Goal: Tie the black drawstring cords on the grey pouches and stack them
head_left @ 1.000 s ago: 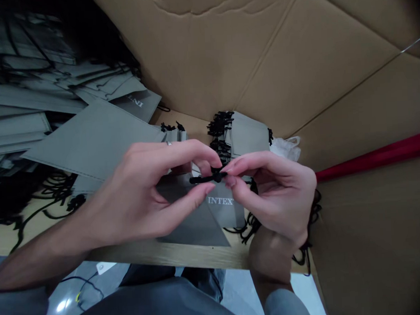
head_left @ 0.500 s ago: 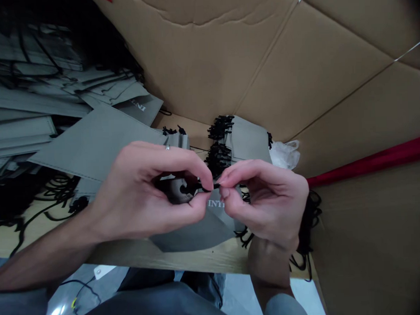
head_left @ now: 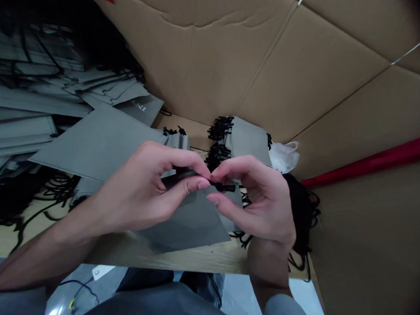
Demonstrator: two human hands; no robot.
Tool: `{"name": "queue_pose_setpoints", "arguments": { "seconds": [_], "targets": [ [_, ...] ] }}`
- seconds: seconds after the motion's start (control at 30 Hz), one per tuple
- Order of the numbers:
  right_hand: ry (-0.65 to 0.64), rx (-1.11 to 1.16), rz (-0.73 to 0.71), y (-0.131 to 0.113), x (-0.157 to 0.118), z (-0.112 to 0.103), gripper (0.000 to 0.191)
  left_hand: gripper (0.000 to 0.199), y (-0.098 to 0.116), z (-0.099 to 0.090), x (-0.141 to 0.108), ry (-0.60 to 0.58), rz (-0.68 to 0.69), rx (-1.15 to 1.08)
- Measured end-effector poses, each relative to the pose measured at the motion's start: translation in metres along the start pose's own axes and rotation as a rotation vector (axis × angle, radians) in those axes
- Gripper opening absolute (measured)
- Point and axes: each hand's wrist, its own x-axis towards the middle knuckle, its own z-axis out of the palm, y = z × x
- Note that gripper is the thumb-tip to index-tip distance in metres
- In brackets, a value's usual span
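My left hand (head_left: 165, 182) is closed in a pinch, thumb against index finger. A black drawstring cord (head_left: 227, 188) with a knot sticks out to the right of its fingertips. Beneath the hands lies a grey drawstring pouch (head_left: 195, 223); part of it passes behind my left fingers, so I cannot tell how much of it they grip. My right hand (head_left: 258, 197) is open around the knotted cord end, its index fingertip by my left fingertips and its thumb lower, apart from the knot.
Grey pouches (head_left: 19, 103) with black cords are heaped at the left. A stack of pouches (head_left: 249, 137) lies beyond my hands, beside a clear plastic bag (head_left: 284, 156). Black cords (head_left: 303, 218) bunch behind my right wrist. A cardboard wall (head_left: 209, 55) and a red strip (head_left: 370, 161) border the table.
My right thumb and index finger have parted from the cord, and the hand has shifted slightly left. The knot now shows right of my left fingertips. The pouch's printed letters are now hidden.
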Motion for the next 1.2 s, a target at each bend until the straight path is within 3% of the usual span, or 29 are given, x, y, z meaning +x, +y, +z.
{"name": "queue_pose_setpoints", "arguments": {
  "seconds": [0.13, 0.37, 0.57, 0.73, 0.9, 1.0, 1.07, 1.2],
  "targets": [
    [0.030, 0.008, -0.044, 0.007, 0.001, 0.005, 0.021, 0.019, 0.000, 0.002, 0.000, 0.020, 0.059, 0.043],
    [0.050, 0.220, -0.024, 0.014, 0.003, 0.006, 0.032, 0.023, -0.001, 0.000, 0.002, 0.001, 0.048, -0.008],
    [0.089, 0.258, -0.023, 0.012, 0.006, 0.009, 0.031, 0.019, -0.001, 0.002, 0.001, 0.020, -0.037, -0.066],
    [0.183, 0.114, 0.073, 0.003, 0.006, 0.003, 0.021, 0.013, -0.005, 0.004, 0.004, -0.102, -0.115, -0.119],
    [0.365, -0.083, 0.159, -0.005, 0.004, -0.012, 0.013, 0.043, -0.011, -0.002, 0.001, -0.250, -0.207, -0.110],
    [0.450, -0.136, 0.135, -0.004, 0.002, -0.023, 0.012, 0.016, -0.014, -0.011, -0.002, -0.341, -0.210, -0.012],
    [0.494, -0.187, 0.115, -0.003, 0.001, -0.029, 0.013, 0.021, -0.017, -0.017, -0.002, -0.399, -0.171, 0.057],
    [0.545, -0.300, 0.024, -0.006, -0.004, -0.039, 0.014, 0.022, -0.018, -0.021, 0.000, -0.309, -0.074, 0.123]
  ]
}}
